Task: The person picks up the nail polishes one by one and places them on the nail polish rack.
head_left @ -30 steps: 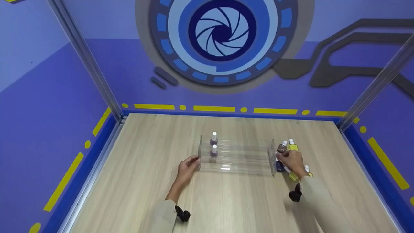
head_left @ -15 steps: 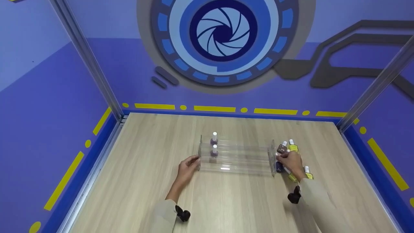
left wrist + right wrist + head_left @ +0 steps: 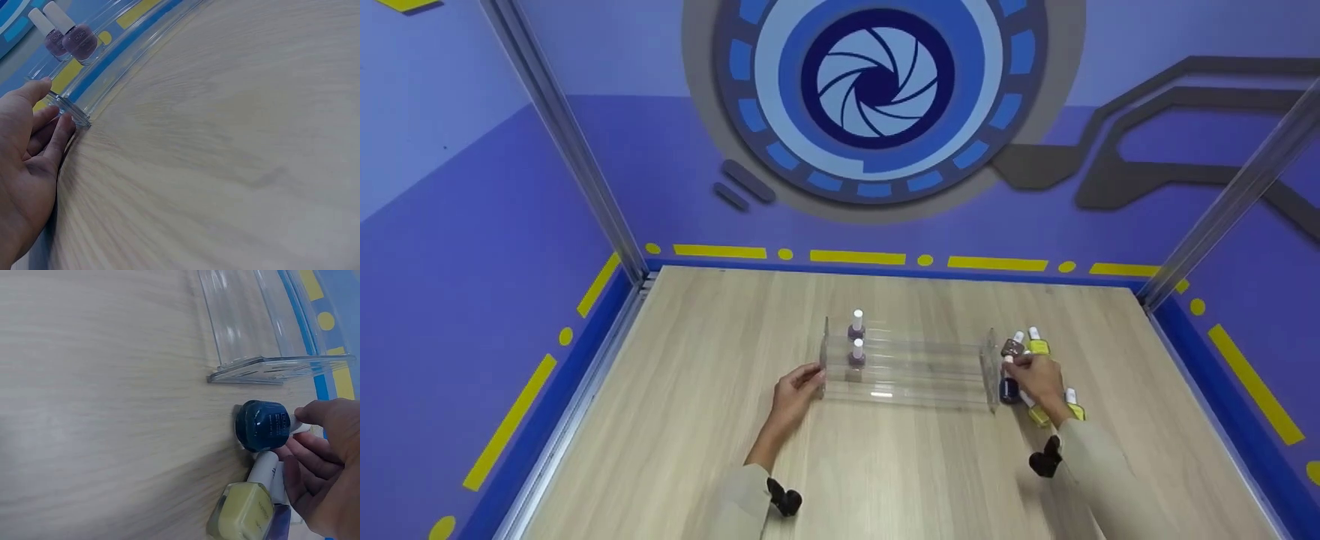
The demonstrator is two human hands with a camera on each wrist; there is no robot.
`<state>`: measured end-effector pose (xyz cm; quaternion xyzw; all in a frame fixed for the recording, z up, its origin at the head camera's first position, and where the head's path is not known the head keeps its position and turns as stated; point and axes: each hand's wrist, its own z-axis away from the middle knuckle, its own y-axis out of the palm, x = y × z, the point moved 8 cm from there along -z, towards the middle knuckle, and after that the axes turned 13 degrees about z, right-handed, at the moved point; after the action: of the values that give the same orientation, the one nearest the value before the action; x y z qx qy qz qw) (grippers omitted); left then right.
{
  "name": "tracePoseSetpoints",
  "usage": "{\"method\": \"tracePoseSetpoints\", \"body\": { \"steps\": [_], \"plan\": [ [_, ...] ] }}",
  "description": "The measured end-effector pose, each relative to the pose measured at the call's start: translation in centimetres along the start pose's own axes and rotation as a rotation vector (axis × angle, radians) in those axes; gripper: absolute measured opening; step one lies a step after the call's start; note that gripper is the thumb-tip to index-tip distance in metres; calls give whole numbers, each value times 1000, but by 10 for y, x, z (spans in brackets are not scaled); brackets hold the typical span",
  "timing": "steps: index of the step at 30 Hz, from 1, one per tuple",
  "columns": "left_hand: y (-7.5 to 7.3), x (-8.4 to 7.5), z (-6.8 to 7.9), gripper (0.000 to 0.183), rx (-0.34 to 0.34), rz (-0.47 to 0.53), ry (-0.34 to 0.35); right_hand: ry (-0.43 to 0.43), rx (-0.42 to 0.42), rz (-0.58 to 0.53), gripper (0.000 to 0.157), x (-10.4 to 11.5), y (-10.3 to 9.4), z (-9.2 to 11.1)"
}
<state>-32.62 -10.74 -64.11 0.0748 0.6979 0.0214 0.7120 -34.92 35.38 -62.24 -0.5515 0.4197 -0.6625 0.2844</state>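
My left hand [image 3: 795, 394] grips the left end panel of a clear stepped display rack [image 3: 915, 369], thumb on one side and fingers on the other. Two mauve nail polish bottles with white caps stand at the rack's left end, the rear nail polish bottle [image 3: 856, 327] a step above the front nail polish bottle [image 3: 857, 355]. Just past the rack's right end, my right hand [image 3: 1039, 379] pinches the white cap of a dark blue nail polish bottle [image 3: 263, 426]. In the right wrist view a yellow nail polish bottle [image 3: 244, 512] lies below it, close to my fingers.
More bottles lie right of the rack: a brown nail polish bottle [image 3: 1012, 346], a yellow one behind my right hand, and another yellow one by my wrist. A purple bottle [image 3: 279, 526] is partly hidden by my hand. Blue panels [image 3: 877, 232] wall the wooden table [image 3: 720, 322].
The dark blue bottle shows more fully under my right fingers, its cap shifted slightly right. My left hand stays on the rack. The head view has tilted a little.
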Motion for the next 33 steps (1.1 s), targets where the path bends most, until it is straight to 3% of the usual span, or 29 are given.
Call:
{"method": "tracePoseSetpoints", "body": {
  "steps": [13,24,33],
  "plan": [
    [-1,3,-2,40,3,-1,-17,-7,-59,-90,35,-2,-17,3],
    [-1,0,-1,40,18,10,20,7,-45,-175,34,-6,-23,6],
    [-6,32,-17,42,-17,-16,18,-31,-70,-172,28,-1,-36,11]
  ]
}}
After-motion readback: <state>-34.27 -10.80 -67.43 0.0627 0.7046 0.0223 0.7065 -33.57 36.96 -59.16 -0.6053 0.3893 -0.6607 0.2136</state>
